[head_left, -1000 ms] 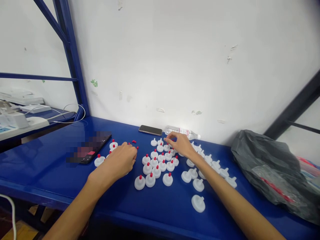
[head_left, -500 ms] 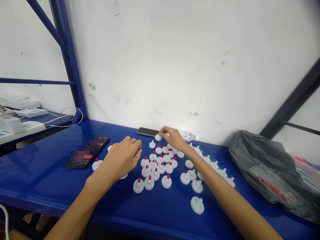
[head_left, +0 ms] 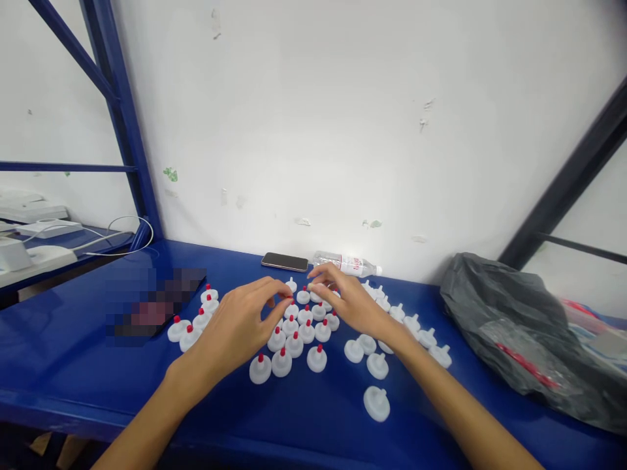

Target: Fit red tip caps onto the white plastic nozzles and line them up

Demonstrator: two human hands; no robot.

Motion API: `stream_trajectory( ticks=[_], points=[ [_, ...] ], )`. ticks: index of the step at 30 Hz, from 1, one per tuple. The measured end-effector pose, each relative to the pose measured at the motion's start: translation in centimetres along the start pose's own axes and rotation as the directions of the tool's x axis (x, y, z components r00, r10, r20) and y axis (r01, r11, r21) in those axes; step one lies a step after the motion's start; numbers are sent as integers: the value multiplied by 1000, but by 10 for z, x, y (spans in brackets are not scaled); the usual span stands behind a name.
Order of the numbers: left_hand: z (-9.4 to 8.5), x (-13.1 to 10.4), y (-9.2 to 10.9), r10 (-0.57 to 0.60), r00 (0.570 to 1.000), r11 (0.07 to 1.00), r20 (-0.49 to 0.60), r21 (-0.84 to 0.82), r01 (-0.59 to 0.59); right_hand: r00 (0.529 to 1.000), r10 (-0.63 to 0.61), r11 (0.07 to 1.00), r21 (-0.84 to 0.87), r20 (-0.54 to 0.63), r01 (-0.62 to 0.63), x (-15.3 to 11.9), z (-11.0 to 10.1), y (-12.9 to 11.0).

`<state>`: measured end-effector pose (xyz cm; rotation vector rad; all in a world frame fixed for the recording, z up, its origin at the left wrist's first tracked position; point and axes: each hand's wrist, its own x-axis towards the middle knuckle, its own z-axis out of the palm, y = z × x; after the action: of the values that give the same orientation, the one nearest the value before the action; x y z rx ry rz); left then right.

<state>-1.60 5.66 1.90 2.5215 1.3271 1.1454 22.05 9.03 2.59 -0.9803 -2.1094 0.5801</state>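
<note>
Both hands have come closer to each other since half a second ago: the left hand has gone to the right, and the right hand has come down from beside the flat phone. Now they face one another a little below the centre of the frame, well apart from the worktop's front edge. In the left grip, thumb and forefinger almost meet, and a small red spot shows at their tips; the right grip is curled narrow, with something white just under the fingertips. The fingers hide much at this place, so I cannot tell with certainty whether either grip has hold of a piece.

Below and between the hands stand the round white pieces with red tips, gathered closely, several of them touching. More such pieces sit at the left of the frame, near a dark phone whose screen is blurred. White pieces with bare spouts lie right of centre, some of them along the right forearm, and one bare piece stands just beyond the left fingertips. A clear bottle lies on its side behind the right hand, and a black bag rests at the right of the frame.
</note>
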Motion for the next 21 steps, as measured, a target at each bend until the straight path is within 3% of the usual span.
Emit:
stream_trajectory(
  ticks=[4,15,21],
  points=[
    [2,0,2,-2,1000,1000,17,12,2,995,-25,1000,21,92,23,-4,7,-10],
    [1,1,3,-3,999,998,54,-57,7,994,-87,994,65,65,83,-5,15,-16],
    [0,-1,7,-25,995,1000,95,-8,26,999,-32,986,165,35,26,-7,19,-12]
  ],
)
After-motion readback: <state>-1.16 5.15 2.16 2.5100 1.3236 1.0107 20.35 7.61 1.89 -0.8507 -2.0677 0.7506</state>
